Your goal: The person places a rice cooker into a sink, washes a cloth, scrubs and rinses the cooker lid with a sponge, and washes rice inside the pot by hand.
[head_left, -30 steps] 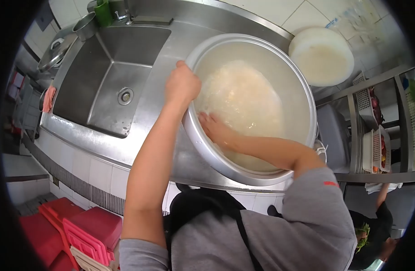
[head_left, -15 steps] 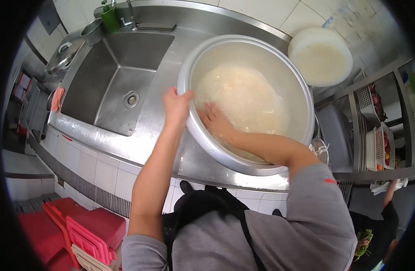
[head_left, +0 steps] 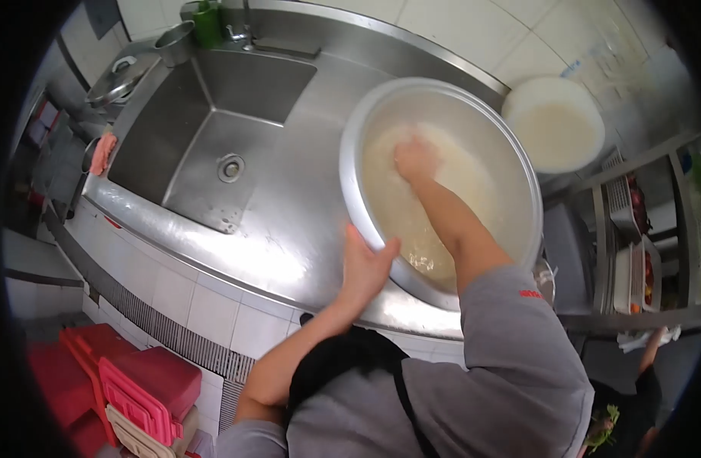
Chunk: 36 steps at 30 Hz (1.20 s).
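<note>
Your left grip (head_left: 365, 267) holds rim of big pot (head_left: 352, 172), on tabletop (head_left: 308, 175). Your right grip (head_left: 417, 159) dips inside pot, in cloudy water (head_left: 400, 214); too blurry to tell if clenched. Sink (head_left: 201, 164) left of both.

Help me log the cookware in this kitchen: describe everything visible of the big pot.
The pot is wide, round, deep and lidless, silvery and metal-looking, with a broad, smooth rim and a pale grey inside. It holds cloudy, off-white liquid. It stands on the steel counter, right of the sink; whether it tilts is unclear. The left hand is at its near-left edge; the right hand, blurred, is inside, at the liquid.
</note>
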Motion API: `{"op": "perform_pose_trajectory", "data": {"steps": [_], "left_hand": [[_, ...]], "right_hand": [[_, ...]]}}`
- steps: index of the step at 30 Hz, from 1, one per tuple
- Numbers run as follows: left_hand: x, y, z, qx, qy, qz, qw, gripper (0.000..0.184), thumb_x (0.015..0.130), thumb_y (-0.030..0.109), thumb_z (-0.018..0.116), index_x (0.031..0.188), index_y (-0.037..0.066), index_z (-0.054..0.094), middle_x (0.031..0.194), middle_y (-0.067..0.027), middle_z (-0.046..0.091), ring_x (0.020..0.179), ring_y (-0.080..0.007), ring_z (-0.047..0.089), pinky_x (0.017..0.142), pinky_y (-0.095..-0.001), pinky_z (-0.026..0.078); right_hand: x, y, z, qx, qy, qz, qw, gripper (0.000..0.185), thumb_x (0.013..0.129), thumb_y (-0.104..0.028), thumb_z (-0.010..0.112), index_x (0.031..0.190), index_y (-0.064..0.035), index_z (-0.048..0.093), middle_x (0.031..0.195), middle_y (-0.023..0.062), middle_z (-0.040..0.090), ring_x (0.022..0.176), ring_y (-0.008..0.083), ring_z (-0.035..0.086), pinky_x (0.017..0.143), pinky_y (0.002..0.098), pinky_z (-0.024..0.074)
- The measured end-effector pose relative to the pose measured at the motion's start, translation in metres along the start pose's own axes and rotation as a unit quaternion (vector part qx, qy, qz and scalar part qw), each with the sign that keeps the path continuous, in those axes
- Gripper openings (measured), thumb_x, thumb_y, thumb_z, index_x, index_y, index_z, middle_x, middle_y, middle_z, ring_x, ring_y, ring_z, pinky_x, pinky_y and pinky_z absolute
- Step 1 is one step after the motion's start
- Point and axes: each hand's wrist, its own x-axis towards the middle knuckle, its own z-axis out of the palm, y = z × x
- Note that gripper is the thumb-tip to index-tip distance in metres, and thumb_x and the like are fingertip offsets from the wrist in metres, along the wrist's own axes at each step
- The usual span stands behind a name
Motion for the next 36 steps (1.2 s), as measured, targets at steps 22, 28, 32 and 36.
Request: {"op": "perform_pose_trajectory", "data": {"steps": [22,28,32,36], "left_hand": [[0.178,0.056,0.022,0.547,-0.020,0.033,0.836,0.045,0.076,0.005,0.050,0.119,0.004,0.035,0.106,-0.0222,0.050,0.094,-0.0353,0.054,0.078,-0.0393,0.046],[0.178,0.057,0.017,0.594,-0.045,0.061,0.801,0.051,0.078,0.010,0.051,0.123,0.000,0.030,0.101,-0.0228,0.051,0.089,-0.0333,0.057,0.073,-0.0351,0.049],[0.178,0.062,0.018,0.577,-0.061,0.040,0.813,0.044,0.077,0.008,0.051,0.117,-0.001,0.034,0.102,-0.0233,0.051,0.090,-0.0324,0.057,0.075,-0.0363,0.048],[0.177,0.057,0.018,0.560,-0.042,0.048,0.826,0.035,0.077,0.008,0.051,0.108,0.000,0.038,0.101,-0.0230,0.051,0.089,-0.0327,0.057,0.074,-0.0371,0.048]], "right_hand": [[-0.095,-0.064,-0.081,0.017,-0.329,-0.259,0.908,0.032,0.077,-0.022,0.047,0.103,-0.0066,0.058,0.112,0.0121,0.052,0.111,0.0249,0.043,0.095,0.0382,0.0298],[0.046,0.038,0.079,-0.161,-0.068,-0.395,0.902,0.029,0.079,-0.020,0.046,0.105,-0.0067,0.052,0.110,0.0122,0.053,0.098,0.0274,0.051,0.082,0.0378,0.0405],[0.034,0.044,0.002,-0.055,-0.134,-0.130,0.981,0.029,0.079,-0.017,0.046,0.105,-0.0077,0.053,0.108,0.0099,0.054,0.098,0.0294,0.051,0.085,0.0367,0.0400],[0.038,0.222,0.127,-0.260,-0.042,-0.334,0.905,0.039,0.078,-0.023,0.050,0.114,-0.0090,0.044,0.101,0.0121,0.055,0.095,0.0306,0.052,0.080,0.0430,0.0417]]}}
